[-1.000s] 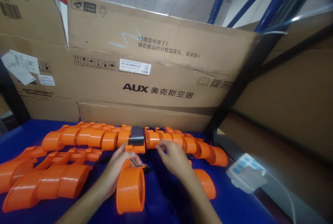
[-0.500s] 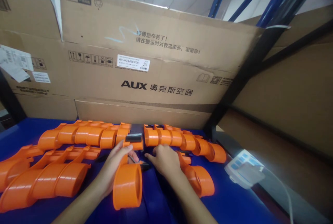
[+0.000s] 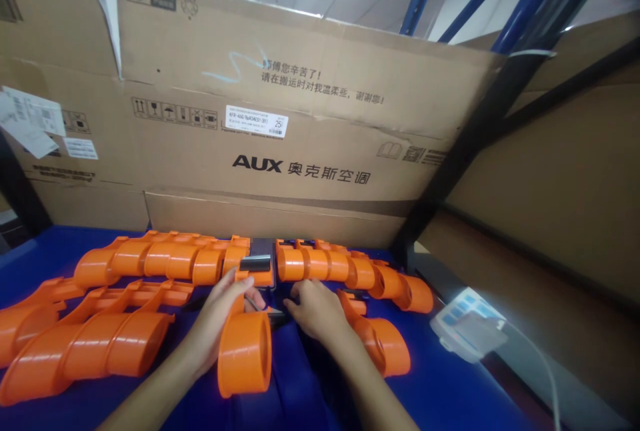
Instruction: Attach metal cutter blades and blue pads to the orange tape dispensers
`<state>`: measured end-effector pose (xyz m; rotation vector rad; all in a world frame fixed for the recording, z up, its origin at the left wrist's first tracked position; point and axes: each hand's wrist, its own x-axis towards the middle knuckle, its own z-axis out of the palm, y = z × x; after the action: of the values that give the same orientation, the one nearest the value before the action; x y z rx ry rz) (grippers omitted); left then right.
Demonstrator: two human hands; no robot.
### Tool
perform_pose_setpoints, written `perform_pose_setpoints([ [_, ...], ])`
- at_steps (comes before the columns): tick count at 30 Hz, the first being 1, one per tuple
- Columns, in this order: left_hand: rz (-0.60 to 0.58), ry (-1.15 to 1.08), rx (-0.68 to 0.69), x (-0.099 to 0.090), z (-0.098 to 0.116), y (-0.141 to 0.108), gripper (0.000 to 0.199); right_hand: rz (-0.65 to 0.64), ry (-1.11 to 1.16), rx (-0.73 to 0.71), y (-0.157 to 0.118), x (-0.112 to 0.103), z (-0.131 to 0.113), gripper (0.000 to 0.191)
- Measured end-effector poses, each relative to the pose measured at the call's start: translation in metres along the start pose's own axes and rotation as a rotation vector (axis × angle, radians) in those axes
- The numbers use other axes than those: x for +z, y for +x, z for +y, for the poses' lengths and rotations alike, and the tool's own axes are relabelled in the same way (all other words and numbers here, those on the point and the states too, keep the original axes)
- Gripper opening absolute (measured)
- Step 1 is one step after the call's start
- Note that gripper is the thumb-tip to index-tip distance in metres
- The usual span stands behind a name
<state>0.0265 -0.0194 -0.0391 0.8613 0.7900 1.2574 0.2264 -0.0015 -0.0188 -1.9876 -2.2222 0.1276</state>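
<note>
My left hand (image 3: 223,314) is closed around the handle of an orange tape dispenser (image 3: 244,354). Its round hub faces me. At its far end sit a black roller (image 3: 255,263) and a serrated metal edge. A slim dark piece with a pale metallic part (image 3: 276,313) shows beside the left fingertips; its kind is unclear. Just right of it, my right hand (image 3: 317,311) has curled fingers with the thumb near the index finger. Whatever lies between those fingertips is mostly hidden. Behind that wrist lie more orange dispensers (image 3: 393,347).
Rows of orange dispensers (image 3: 95,344) cover the left of the blue table surface (image 3: 450,397), and another row (image 3: 340,265) runs along the back right. A large cardboard sheet (image 3: 300,144) stands behind. On the right are a white plastic box with a cable (image 3: 467,324) and a dark rack post (image 3: 450,164).
My right thumb has drawn in slightly toward the fingers. The left hand keeps its hold on the dispenser, which has shifted only a little.
</note>
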Motion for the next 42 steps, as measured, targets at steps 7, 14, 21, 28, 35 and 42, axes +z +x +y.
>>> perform_pose_setpoints([
  [7, -0.015, 0.021, 0.000, 0.003, 0.005, -0.004, 0.025, -0.027, 0.051, -0.012, 0.000, 0.000, 0.002, 0.014],
  [14, -0.037, 0.026, -0.003, 0.003, 0.006, -0.003, 0.023, -0.019, 0.065, 0.015, 0.001, 0.001, 0.007, 0.022],
  [21, -0.043, 0.048, 0.015, 0.005, 0.007, -0.006, 0.022, 0.014, 0.113, -0.004, 0.001, 0.003, 0.009, 0.020],
  [28, -0.029, 0.077, 0.014, 0.003, 0.006, -0.005, 0.021, 0.084, 0.271, -0.031, 0.004, 0.003, 0.009, 0.014],
  [35, -0.028, 0.062, 0.013, 0.003, 0.007, -0.005, 0.023, 0.181, 0.526, -0.115, 0.004, -0.004, 0.009, 0.016],
  [42, -0.052, 0.149, 0.081, 0.004, 0.007, -0.005, 0.022, 0.264, 0.903, -0.235, 0.005, -0.011, -0.001, 0.022],
])
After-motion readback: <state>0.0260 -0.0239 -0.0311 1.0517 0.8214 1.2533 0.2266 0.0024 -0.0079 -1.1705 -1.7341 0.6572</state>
